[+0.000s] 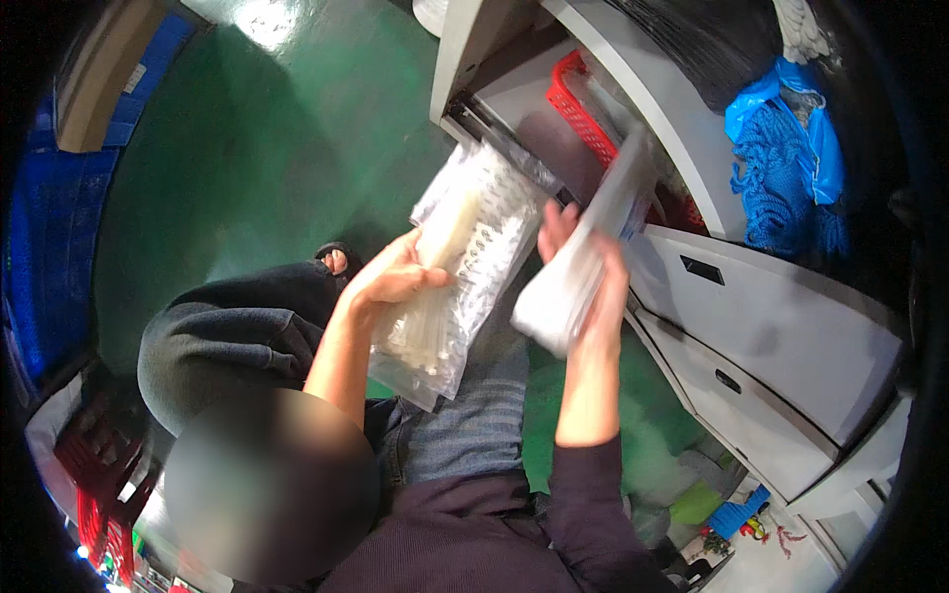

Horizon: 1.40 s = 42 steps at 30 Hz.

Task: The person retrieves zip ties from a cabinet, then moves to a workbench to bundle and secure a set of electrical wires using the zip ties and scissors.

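My left hand grips a clear plastic bag by its left edge, thumb on top. Inside the bag lie whitish, translucent strips that look like cable ties, and dark print covers part of it. Beside it, my right hand is closed on a second clear bag, smeared by motion, so its contents cannot be made out. Both bags are held above my lap, in front of an open compartment of the grey cabinet. In that compartment sits a red plastic basket, partly hidden behind the right-hand bag.
Grey drawers with dark handle slots stand at the right. Blue rope in a blue bag rests on the cabinet top, near a black plastic bag. Blue crates line the left side; red crates stand lower left. The floor is green.
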Motion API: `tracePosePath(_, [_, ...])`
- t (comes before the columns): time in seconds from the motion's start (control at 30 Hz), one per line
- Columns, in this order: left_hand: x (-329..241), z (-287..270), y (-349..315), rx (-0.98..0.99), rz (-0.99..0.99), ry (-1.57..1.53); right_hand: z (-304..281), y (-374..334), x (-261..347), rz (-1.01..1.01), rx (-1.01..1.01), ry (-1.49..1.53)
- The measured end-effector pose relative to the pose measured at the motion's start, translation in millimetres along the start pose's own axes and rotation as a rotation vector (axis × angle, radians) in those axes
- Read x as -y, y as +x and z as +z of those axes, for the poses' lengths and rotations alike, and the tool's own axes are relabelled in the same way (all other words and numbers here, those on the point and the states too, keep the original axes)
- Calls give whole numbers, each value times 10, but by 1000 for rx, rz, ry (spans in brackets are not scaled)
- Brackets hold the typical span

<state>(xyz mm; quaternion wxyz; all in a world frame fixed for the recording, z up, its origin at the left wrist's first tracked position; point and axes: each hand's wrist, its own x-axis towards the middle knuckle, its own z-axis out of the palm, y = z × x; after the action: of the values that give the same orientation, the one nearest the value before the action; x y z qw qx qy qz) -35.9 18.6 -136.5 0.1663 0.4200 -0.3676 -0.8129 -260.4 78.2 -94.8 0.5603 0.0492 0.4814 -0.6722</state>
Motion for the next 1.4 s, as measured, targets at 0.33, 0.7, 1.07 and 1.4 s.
tracePosePath(0.33, [-1091, -60, 443, 30, 133, 507, -521, -1427, -177, 385, 149, -273])
tracePosePath(0.7, [-1822, 1111, 2064, 207, 215, 1770, -675, -1608, -124, 233, 259, -391])
tracePosePath(1.07, [-1103, 829, 2523, -82, 115, 1819, -731, -1649, -108, 145, 242, -402])
tracePosePath(1.4, [-709, 822, 1488, -276, 374, 953, -786, -1619, 168, 283, 382, -433])
